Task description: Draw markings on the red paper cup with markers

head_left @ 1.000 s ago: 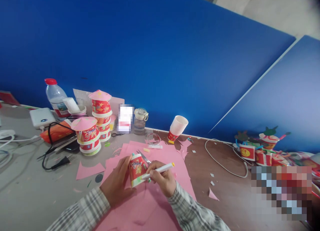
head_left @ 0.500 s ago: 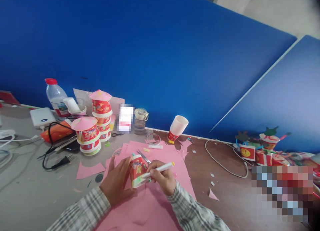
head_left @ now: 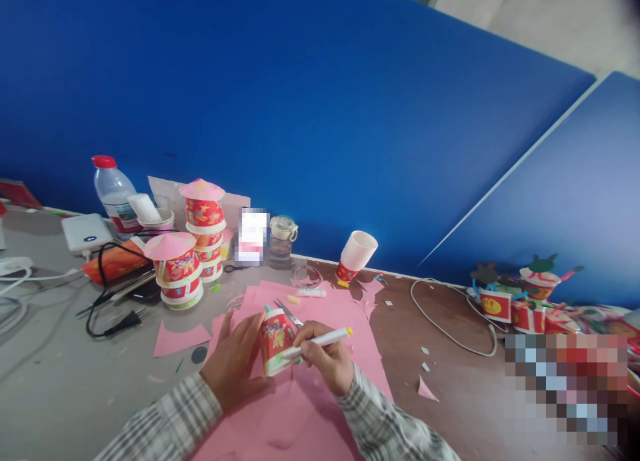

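Observation:
A red patterned paper cup (head_left: 277,336) stands upside down and slightly tilted over pink paper (head_left: 305,414); green colouring marks its white lower band. My left hand (head_left: 237,361) grips the cup from the left side. In my right hand (head_left: 327,358) is a white marker (head_left: 325,339), its yellow end pointing up and right. The marker's tip meets the cup's lower band. Behind the cup lie scissors (head_left: 289,312), partly hidden by it. A white marker cap or pen piece (head_left: 313,293) and a small yellow piece (head_left: 293,300) rest farther back on the paper.
Left stand two stacked-cup towers with pink cone roofs (head_left: 173,246) (head_left: 203,189), beside a black plug cable (head_left: 123,322). At the back are a glass jar (head_left: 281,244) and leaning white cups (head_left: 359,249). Decorated cups (head_left: 495,306), a white cable (head_left: 450,331) and paper scraps lie right.
My right hand and the marker have shifted very slightly to the right and down along the cup's band. The left hand keeps its hold on the cup.

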### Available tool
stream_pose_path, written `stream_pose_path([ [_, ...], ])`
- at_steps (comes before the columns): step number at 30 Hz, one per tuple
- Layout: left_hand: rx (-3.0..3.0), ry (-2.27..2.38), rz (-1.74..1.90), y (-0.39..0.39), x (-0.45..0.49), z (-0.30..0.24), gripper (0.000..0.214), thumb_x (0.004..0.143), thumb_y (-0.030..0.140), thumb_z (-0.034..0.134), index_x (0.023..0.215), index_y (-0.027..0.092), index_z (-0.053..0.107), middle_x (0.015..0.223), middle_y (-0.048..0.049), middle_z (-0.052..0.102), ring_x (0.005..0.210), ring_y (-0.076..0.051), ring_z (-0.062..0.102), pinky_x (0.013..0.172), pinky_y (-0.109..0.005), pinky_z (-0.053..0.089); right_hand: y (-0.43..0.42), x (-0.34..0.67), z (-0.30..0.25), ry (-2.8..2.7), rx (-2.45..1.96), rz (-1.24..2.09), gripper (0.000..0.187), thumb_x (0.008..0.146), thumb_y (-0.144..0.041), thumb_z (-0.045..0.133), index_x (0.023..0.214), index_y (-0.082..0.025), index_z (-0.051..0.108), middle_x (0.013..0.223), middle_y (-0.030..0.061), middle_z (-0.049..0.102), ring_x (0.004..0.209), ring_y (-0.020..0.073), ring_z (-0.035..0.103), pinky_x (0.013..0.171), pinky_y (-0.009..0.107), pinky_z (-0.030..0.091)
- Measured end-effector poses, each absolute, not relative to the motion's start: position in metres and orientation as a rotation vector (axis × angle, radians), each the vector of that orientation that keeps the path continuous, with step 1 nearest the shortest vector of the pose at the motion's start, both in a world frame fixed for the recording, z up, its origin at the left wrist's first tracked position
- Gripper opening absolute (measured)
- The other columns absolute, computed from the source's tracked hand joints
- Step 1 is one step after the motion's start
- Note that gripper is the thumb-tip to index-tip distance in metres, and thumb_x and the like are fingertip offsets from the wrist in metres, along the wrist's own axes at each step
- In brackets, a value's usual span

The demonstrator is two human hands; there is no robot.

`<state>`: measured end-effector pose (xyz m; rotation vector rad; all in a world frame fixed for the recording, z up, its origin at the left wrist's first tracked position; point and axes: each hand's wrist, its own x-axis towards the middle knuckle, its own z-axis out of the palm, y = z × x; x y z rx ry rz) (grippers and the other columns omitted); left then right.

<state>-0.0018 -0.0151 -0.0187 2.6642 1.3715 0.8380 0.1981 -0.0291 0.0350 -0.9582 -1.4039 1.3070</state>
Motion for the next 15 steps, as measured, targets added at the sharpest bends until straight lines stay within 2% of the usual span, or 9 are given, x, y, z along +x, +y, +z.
stream_pose_path([
  [7,2.681,1.372,0.828,-0.0146,-0.0018,-0.0198,0.105,0.053,0.073,0.05,0.128,0.018,0.0,0.12,-0.0111,0.046,0.106,-0.03,0.042,0.099,-0.054,0.006,-0.0308,0.1978,0.0339,-1.632,-0.977,1.075,0.015,0.067,-0.017,0.054,0.065,-0.021,0.068,0.058,-0.0001,0.058,0.054,0.0174,0.051,0.052,0.025,0.039],
  [15,2.684,1.365,0.809,-0.0149,-0.0017,-0.0186,0.106,0.052,0.073,0.051,0.128,0.018,0.003,0.119,-0.0115,0.046,0.107,-0.029,0.042,0.1,-0.052,0.007,-0.0305,0.1963,0.0395,-1.705,-0.972,0.989,0.016,0.069,-0.015,0.053,0.065,-0.02,0.068,0.057,-0.0001,0.058,0.054,0.0173,0.052,0.054,0.025,0.04],
])
